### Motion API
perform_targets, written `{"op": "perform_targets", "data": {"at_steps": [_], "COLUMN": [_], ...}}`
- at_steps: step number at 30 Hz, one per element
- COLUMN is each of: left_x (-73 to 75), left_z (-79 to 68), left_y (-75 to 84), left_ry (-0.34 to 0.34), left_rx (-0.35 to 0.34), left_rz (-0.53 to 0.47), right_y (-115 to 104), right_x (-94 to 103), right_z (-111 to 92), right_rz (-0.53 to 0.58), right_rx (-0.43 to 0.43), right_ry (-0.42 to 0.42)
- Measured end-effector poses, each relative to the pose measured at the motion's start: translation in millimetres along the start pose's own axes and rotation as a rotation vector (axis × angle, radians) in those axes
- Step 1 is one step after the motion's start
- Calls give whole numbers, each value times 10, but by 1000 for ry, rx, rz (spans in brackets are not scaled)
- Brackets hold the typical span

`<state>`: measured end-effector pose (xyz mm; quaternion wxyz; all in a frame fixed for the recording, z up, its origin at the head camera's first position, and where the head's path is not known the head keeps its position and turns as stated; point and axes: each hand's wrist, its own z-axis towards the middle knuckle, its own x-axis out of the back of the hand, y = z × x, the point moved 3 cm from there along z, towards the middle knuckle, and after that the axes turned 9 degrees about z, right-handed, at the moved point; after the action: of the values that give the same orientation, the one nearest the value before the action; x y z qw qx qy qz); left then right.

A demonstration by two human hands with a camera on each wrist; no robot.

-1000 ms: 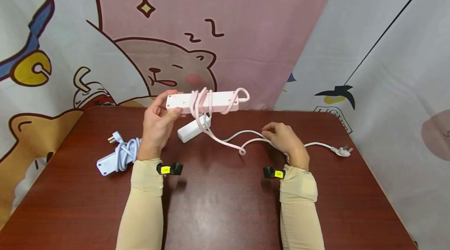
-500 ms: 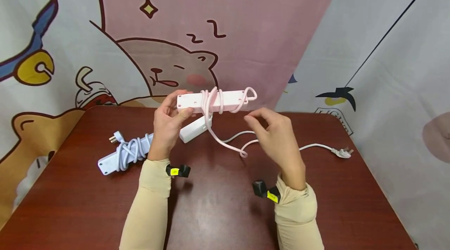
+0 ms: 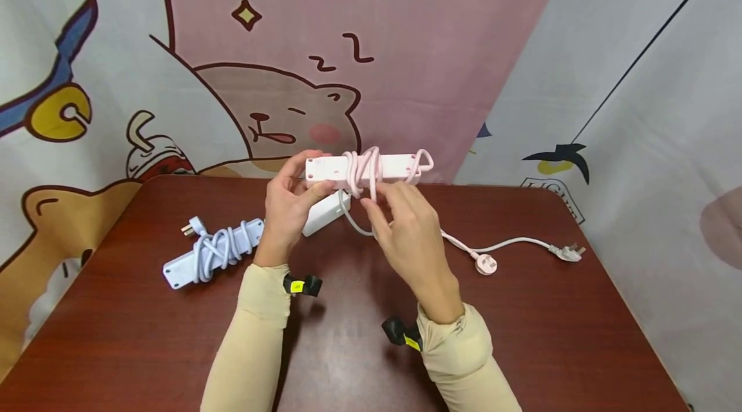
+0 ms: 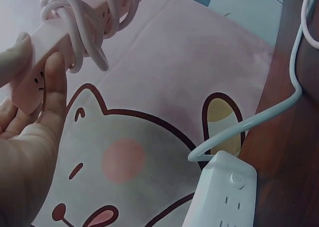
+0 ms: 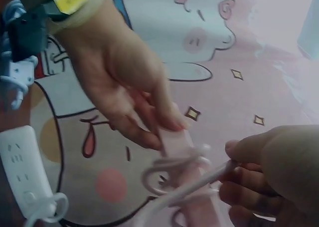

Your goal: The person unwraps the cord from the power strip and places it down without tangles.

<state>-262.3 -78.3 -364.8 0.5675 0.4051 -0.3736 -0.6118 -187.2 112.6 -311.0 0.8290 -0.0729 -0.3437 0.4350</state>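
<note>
My left hand grips the left end of a pink power strip, held up above the far part of the table. Several loops of pink cord circle the strip's middle, and one more bends round at its right end. Just below the strip, my right hand pinches the cord between thumb and fingers, as the right wrist view shows with the taut cord. The cord's pink plug lies on the table to the right. In the left wrist view, sockets show on the strip beside my fingers.
A white power strip lies behind my hands; its cord runs right to a white plug. At the left sits a blue power strip wrapped in its own cord. A printed curtain hangs behind the brown table.
My right hand has moved left and up from the table to the strip and now pinches the cord. The pink strip shifted right with my left hand. Another cord turn crosses the strip; the plug came into view.
</note>
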Motion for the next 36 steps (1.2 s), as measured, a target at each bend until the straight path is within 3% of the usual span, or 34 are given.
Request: {"op": "perform_targets", "data": {"at_steps": [6,12,21,28,36], "left_x": [50,104,249,243,249], "left_z": [22,21,-11,-21,-30], "left_y": [-10,-4,37,35,59], "left_ry": [3,-51,-182,-254,-256], "left_rx": [25,51,-12,-24,-29], "left_rz": [-18,-19,-326,-421,-457], "right_y": [98,222,429,522,593], "right_x": [191,354,657,701,682], "right_z": [39,69,71,53,44], "right_rz": [-1,52,92,85,65], "right_rx": [24,24,-65,-96,-104], "right_ry": [11,64,264,253,224]}}
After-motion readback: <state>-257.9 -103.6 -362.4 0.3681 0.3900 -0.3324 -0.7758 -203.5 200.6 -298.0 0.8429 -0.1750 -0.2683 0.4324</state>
